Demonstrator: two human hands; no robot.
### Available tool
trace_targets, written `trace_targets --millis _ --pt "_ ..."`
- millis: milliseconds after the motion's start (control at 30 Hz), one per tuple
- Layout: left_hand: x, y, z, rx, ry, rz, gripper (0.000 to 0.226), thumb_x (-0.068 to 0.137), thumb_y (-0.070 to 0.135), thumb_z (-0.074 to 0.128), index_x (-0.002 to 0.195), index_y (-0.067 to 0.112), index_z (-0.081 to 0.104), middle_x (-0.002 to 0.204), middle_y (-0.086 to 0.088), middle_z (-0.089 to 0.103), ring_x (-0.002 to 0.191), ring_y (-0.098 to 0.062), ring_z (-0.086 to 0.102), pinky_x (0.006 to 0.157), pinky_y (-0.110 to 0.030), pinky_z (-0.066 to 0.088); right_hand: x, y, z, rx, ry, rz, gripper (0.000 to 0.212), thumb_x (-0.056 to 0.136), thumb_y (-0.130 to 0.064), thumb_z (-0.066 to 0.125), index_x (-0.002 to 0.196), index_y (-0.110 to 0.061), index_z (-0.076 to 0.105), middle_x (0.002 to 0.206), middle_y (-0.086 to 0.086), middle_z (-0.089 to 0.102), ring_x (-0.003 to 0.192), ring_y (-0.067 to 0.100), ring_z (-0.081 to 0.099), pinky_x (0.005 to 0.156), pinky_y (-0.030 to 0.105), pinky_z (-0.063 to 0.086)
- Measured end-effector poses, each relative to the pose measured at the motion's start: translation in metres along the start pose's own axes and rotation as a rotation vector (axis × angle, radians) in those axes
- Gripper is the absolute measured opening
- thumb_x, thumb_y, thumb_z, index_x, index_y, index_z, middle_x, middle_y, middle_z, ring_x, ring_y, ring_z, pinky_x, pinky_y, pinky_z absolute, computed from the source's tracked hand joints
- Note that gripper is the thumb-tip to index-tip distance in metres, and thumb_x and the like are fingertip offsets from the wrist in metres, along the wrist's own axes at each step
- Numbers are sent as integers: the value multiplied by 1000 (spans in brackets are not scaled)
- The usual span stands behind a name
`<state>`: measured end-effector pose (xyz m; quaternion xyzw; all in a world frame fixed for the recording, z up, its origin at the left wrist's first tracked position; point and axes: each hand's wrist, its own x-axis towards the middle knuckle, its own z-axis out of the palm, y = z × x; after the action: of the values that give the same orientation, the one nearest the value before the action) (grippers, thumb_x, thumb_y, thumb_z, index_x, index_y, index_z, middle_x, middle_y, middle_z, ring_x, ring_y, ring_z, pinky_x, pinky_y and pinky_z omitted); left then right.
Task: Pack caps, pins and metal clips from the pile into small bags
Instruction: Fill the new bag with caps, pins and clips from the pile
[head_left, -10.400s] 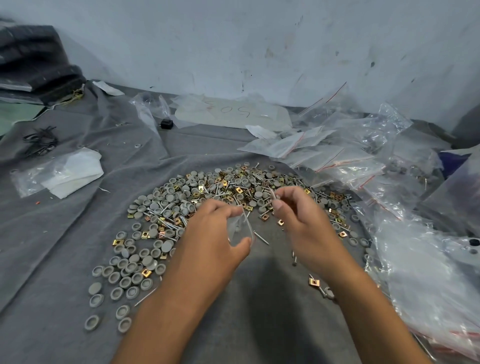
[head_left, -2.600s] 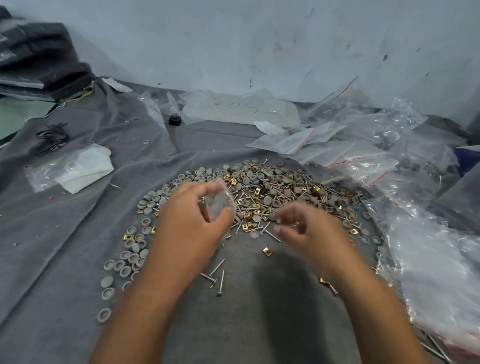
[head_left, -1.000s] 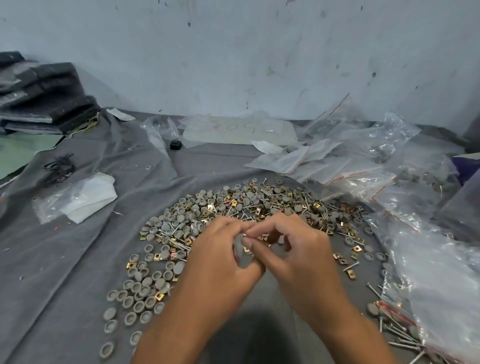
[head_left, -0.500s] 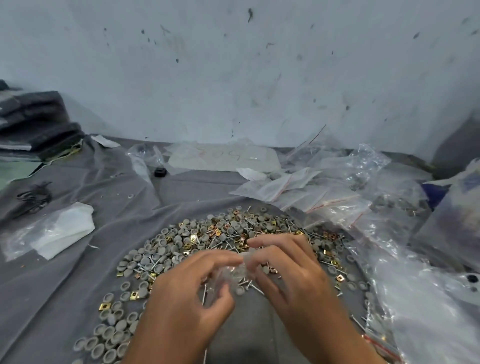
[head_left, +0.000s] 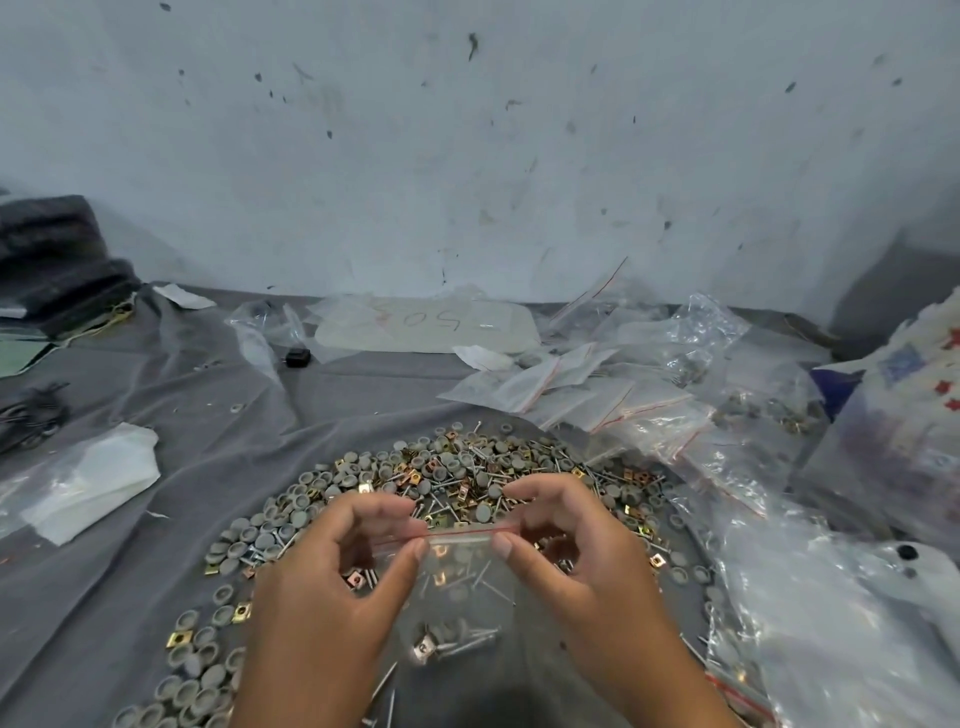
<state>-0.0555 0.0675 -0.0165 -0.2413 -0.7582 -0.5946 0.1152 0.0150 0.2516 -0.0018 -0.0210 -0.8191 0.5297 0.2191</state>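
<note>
A small clear zip bag with a red strip along its top hangs between my hands above the grey cloth. Pins, a gold clip and grey caps lie inside it near the bottom. My left hand pinches the bag's top left end between thumb and fingers. My right hand pinches the top right end the same way. Behind the bag spreads the pile of grey caps, thin pins and gold metal clips.
Heaps of clear zip bags lie at the right, some filled. A white folded sheet in plastic rests at the left. A labelled clear packet sits by the wall. Dark folded cloth is stacked at far left.
My hands have pulled apart along the bag's top, stretching its red strip flat between them. The bag now hangs lifted and facing me. The view has tilted up.
</note>
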Motion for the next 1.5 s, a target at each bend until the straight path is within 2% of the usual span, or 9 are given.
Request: trace_targets --millis 200,433,633,733,967,1100,1200,1367,1500 --pt "0 -1 -1 -3 -8 20 28 70 41 72 96 50 65 88 17 76 85 -5 74 79 -21 57 2 6 -6 85 14 63 36 84 -23 81 100 -48 62 91 -9 75 78 5 67 65 20 53" --pt "-2 12 3 44 -44 23 33 67 47 75 97 51 63 85 23 74 84 2 72 76 -12 53 1 6 -3 145 -35 53 33 87 -18 78 99 -45 63 92 -6 73 82 10 67 69 23 54" --pt "-5 13 4 153 -53 41 50 73 15 85 97 52 61 78 23 73 75 3 70 68 -4 48 -1 4 1 92 -75 5 25 90 -26 72 102 -45 59 94 -14 67 84 6 64 74 32 53" --pt "-5 12 4 144 -57 52 50 75 14 83 97 52 60 78 20 73 75 1 71 68 -7 49 -1 5 4 64 -76 6 28 86 -33 72 108 -44 59 99 -18 68 90 8 65 75 31 53" --pt "-5 11 6 139 -66 63 47 75 17 83 96 51 58 79 19 73 76 0 71 71 -4 47 -1 5 8 46 -58 17 28 91 -19 74 104 -39 60 98 -18 70 83 5 63 68 18 47" --pt "-6 11 7 79 -73 38 38 74 30 81 99 50 59 83 17 75 77 -3 72 68 -13 52 -2 3 11 46 -64 12 31 91 -17 73 103 -41 58 99 -20 69 84 8 63 68 18 46" --pt "-7 10 7 99 -85 26 46 76 18 84 98 50 58 82 16 75 76 -4 72 67 -18 51 -3 0 12 47 -84 -2 38 91 -24 73 107 -53 53 99 -19 69 81 7 62 64 13 41" --pt "-7 11 7 91 -109 -9 42 75 20 84 88 46 55 81 12 75 76 -6 73 66 -18 53 -3 3 14 86 -112 5 33 86 -39 71 107 -57 54 100 -15 71 84 8 66 73 25 52" --pt "-5 13 6 -6 -115 -80 36 68 35 83 89 49 56 86 12 77 80 -6 73 76 -28 55 -1 7 11 99 -104 2 27 93 -28 70 107 -45 56 98 -15 72 87 9 67 77 30 55"
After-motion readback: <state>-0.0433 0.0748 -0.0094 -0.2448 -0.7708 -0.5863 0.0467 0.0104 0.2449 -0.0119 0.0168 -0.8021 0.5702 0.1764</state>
